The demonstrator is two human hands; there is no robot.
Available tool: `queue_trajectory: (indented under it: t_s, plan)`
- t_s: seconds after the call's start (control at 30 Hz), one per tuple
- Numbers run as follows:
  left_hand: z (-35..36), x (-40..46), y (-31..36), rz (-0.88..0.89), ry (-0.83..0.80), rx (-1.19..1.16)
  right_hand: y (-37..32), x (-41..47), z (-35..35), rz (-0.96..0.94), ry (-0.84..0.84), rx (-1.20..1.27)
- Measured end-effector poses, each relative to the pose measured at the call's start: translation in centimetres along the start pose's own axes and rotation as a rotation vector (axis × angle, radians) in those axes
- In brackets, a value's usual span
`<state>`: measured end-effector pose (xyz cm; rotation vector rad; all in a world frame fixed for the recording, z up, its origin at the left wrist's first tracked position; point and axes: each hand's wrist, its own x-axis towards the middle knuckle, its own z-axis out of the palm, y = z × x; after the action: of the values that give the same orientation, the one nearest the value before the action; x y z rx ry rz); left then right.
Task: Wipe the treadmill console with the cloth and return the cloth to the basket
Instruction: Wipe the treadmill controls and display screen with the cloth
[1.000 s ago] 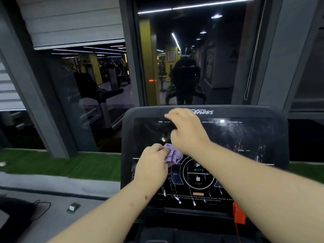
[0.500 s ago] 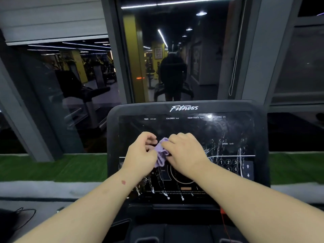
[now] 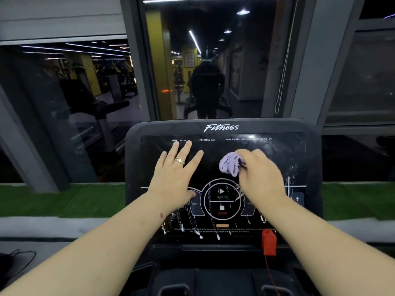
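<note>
**Purple cloth on the screen, wiping not finished**

Purple and soft, the cloth [image 3: 229, 164] is bunched up in the right hand [image 3: 259, 175]. The fingers of that hand are curled round it and hold it against the upper middle of the treadmill console [image 3: 222, 184], just above the round START and STOP buttons [image 3: 221, 200].

The left hand [image 3: 174, 178] lies flat on the left part of the screen. Its fingers are straight and spread, and they hold nothing. There is a ring [image 3: 179, 160] on one of them.

The job looks only partly done. White streaks and drips [image 3: 218, 237] show along the bottom of the screen and on its right side, so those parts probably need more wiping. The red safety clip [image 3: 268, 242] sits at the bottom edge, close to the drips.

No basket is in view, so putting the cloth back is not yet done.
</note>
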<state>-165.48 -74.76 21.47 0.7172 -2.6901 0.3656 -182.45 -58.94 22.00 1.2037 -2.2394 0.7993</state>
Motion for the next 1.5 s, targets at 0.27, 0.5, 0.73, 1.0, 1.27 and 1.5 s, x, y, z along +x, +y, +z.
queue_trajectory:
  t_s: [0.27,0.5,0.73,1.0,1.27,1.5]
  plan:
    - [0.5,-0.1,-0.1,0.005,0.03,-0.004,-0.2,0.3,0.2,-0.063,-0.098,-0.054]
    - [0.6,-0.2,-0.1,0.012,0.049,-0.017,-4.2,-2.6,1.8,-0.193,-0.25,-0.015]
    - [0.6,-0.2,0.0,0.001,0.036,-0.011,-4.7,-1.2,0.7,-0.03,-0.164,0.015]
    - [0.6,-0.2,0.0,-0.002,0.045,-0.013,-4.3,0.7,0.5,-0.003,-0.121,0.036]
    - [0.7,-0.3,-0.1,-0.001,0.043,-0.023,-3.7,2.4,0.1,-0.071,-0.103,-0.031]
    - [0.7,-0.3,-0.5,0.013,0.041,-0.011,-1.1,0.8,-0.3,-0.232,-0.235,-0.185]
